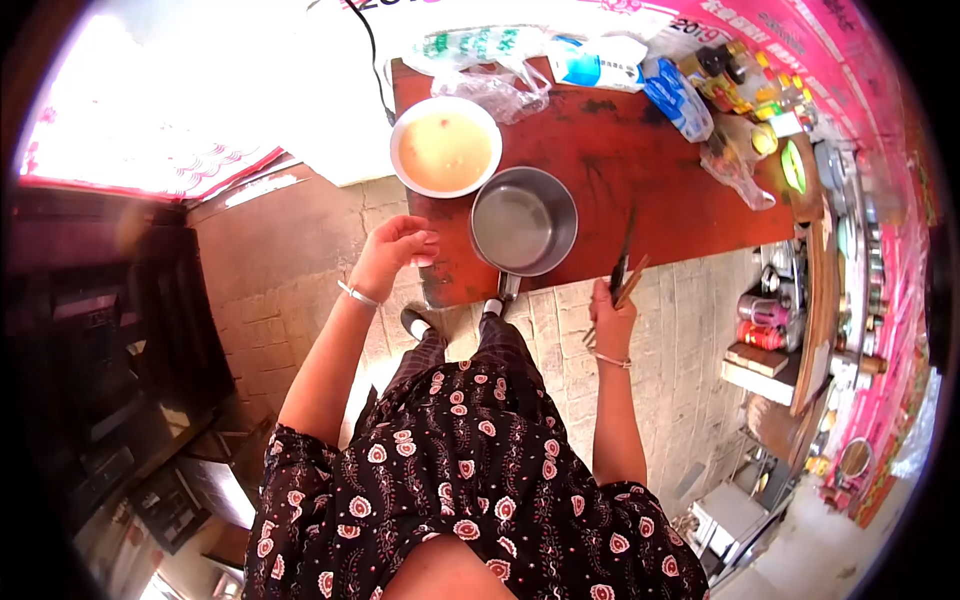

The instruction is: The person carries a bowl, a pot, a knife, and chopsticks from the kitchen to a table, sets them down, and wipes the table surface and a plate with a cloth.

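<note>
My left hand (392, 256) is held at the table's left corner, just below the white bowl. Its fingers are loosely curled and apart, with nothing visible in them. The bowl (447, 150) holds a pale orange liquid. Beside it stands a grey saucepan (522, 222) with a little cloudy liquid inside and its handle pointing toward me. My right hand (612, 318) is closed around wooden chopsticks (630, 283) at the table's front edge. A dark, slim utensil (619, 272) also sticks up from that hand; its exact kind is unclear.
On the red-brown table (640, 170) lie clear plastic bags (505, 92), a blue-and-white carton (598, 65), a blue packet (678, 98) and several condiment bottles (745, 75). Shelves with jars (765, 320) stand to the right. A dark cabinet (110, 320) is on the left.
</note>
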### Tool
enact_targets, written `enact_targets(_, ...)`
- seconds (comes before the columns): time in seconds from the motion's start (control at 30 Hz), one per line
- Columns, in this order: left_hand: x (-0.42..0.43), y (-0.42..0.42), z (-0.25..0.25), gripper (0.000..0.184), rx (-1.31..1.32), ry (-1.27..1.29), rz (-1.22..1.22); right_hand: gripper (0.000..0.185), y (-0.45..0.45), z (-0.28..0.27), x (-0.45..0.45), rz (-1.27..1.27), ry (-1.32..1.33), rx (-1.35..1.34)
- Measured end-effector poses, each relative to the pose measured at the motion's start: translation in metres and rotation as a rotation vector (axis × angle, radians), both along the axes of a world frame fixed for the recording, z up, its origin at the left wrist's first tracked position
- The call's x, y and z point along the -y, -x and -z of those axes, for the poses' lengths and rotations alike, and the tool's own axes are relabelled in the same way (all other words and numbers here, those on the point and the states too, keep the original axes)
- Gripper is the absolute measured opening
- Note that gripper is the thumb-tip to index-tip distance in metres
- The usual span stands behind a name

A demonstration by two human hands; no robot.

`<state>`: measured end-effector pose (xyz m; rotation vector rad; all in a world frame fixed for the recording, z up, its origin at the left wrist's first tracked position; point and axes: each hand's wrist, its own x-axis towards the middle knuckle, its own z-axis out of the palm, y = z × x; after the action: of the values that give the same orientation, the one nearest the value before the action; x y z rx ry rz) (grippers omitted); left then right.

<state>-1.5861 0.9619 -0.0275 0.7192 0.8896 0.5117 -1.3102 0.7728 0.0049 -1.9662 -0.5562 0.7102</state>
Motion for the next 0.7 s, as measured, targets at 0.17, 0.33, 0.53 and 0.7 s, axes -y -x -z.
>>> enact_targets(0.17,0.021,-0.035,-0.019,0.019,-0.105,-0.048,0.372,0.019,0.048,0.004,-0.001,0.101,-0.124,-0.234)
enact_targets(0.33,0.071,-0.066,-0.023,0.025,0.086,0.001,0.278,0.021,0.052,0.004,-0.022,0.133,-0.113,-0.379)
enact_targets(0.53,0.08,-0.075,-0.02,0.028,0.136,0.127,0.106,0.02,0.018,0.005,-0.032,0.099,-0.131,-0.323)
enact_targets(0.7,0.065,-0.067,-0.047,0.03,-0.124,-0.01,0.017,0.022,-0.025,0.005,-0.064,0.037,-0.066,-0.286)
